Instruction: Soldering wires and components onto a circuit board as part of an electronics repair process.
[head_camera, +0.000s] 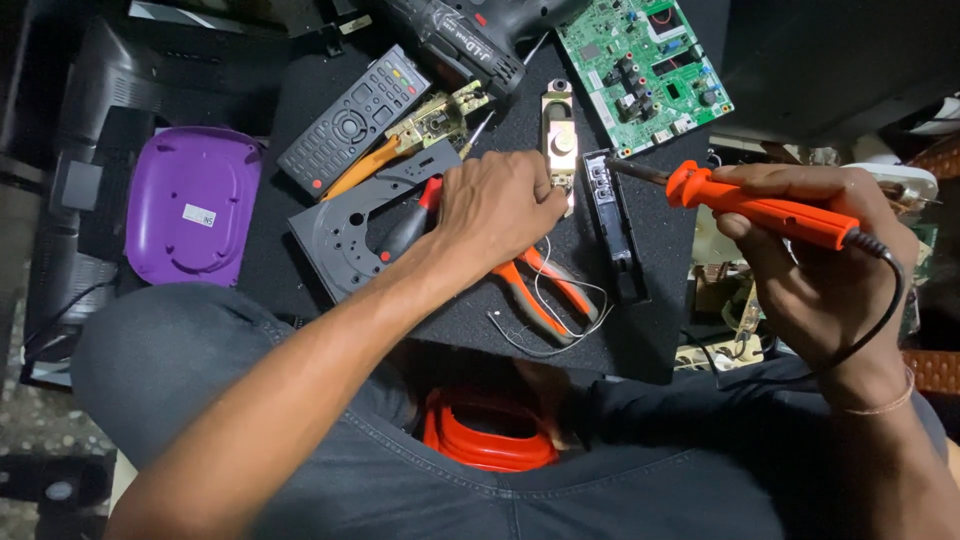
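Head view: my right hand (820, 270) is wrapped shut around an orange soldering iron (765, 208), smooth plastic handle, dark metal tip pointing left over a narrow black plastic strip (618, 235); its black cord loops back over my wrist. My left hand (500, 205) is curled, fingertips pinched at the lower end of a small oblong speaker (559, 140) with a brass-toned frame; the exact grip is hidden by my knuckles. Thin white wires (560, 310) trail below, over orange-handled pliers (535, 290), partly under my arm. All sits on a black mat (660, 330). Nearby: grey remote (352, 118), green circuit board (645, 65), glossy purple shell (192, 200), grey perforated plastic bracket (345, 235). Drill (465, 40) cut off at the top.
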